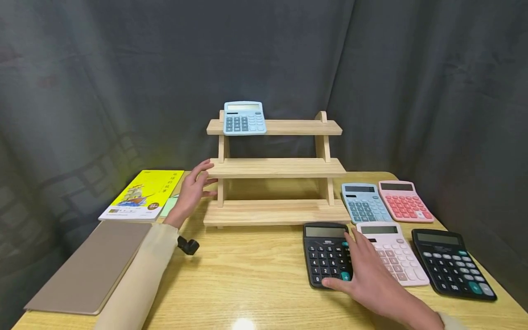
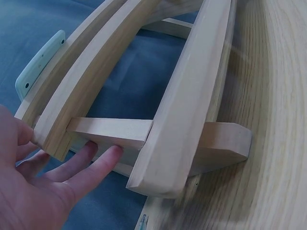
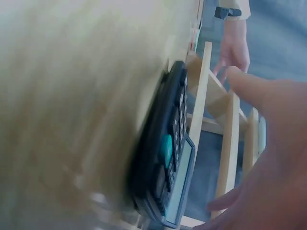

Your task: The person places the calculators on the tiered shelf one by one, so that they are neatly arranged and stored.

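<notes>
A three-tier wooden shelf (image 1: 274, 167) stands at the back middle of the table, with a light blue calculator (image 1: 244, 118) on its top tier. My left hand (image 1: 197, 185) touches the left end of the middle tier, thumb above and fingers straight below it. In the left wrist view those fingers (image 2: 91, 167) lie under the shelf (image 2: 182, 96). My right hand (image 1: 363, 265) rests flat on a black calculator (image 1: 326, 254) in front of the shelf, thumb at its near edge. The right wrist view shows this calculator (image 3: 165, 158) lying on the table, blurred.
Right of the black calculator lie a pale pink calculator (image 1: 393, 252) and another black one (image 1: 451, 263); behind them lie a blue one (image 1: 365, 203) and a pink one (image 1: 404, 200). A yellow book (image 1: 143, 195) and a brown notebook (image 1: 92, 266) lie at the left.
</notes>
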`<act>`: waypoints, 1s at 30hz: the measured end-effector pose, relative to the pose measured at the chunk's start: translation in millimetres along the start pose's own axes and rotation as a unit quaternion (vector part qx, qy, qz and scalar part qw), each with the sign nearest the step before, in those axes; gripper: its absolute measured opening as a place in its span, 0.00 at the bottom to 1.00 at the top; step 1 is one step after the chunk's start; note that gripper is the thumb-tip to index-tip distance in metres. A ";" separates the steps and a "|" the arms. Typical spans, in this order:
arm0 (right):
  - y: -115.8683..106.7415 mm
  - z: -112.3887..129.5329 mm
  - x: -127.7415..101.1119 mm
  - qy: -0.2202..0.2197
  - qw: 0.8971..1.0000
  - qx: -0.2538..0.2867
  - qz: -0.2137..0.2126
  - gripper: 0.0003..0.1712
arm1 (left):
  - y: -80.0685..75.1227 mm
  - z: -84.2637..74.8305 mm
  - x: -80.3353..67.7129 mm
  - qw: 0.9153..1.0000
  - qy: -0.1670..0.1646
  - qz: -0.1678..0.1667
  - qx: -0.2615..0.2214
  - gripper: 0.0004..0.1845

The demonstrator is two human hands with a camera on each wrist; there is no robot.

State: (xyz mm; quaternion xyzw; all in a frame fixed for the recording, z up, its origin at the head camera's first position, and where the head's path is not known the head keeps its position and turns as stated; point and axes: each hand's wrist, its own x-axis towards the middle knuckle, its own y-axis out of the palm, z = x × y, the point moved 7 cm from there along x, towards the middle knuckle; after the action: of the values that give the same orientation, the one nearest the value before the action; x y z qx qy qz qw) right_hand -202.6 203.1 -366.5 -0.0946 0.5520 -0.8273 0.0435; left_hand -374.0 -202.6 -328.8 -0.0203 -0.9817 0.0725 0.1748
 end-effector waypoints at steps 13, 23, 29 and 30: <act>25.7 -3.2 -2.7 0.032 0.999 0.004 0.035 0.84 | 0.2 -0.7 -0.5 1.000 -0.005 -0.003 0.001 0.23; 31.4 11.3 1.3 0.013 0.999 0.004 0.042 0.84 | -0.3 -0.5 -1.0 1.000 -0.008 -0.006 0.002 0.23; 34.0 16.0 2.0 -0.006 0.999 0.008 0.042 0.85 | -0.2 0.1 -0.2 1.000 -0.010 -0.008 0.012 0.23; 34.5 16.2 2.1 -0.006 0.999 0.010 0.042 0.85 | -0.3 0.5 0.2 1.000 -0.010 -0.008 0.012 0.23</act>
State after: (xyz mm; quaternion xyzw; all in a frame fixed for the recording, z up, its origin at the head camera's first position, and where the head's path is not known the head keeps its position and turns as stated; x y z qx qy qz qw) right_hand -202.5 174.7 -392.0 -0.0758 0.5468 -0.8297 0.0828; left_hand -374.3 -202.9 -329.2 -0.0096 -0.9826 0.0834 0.1660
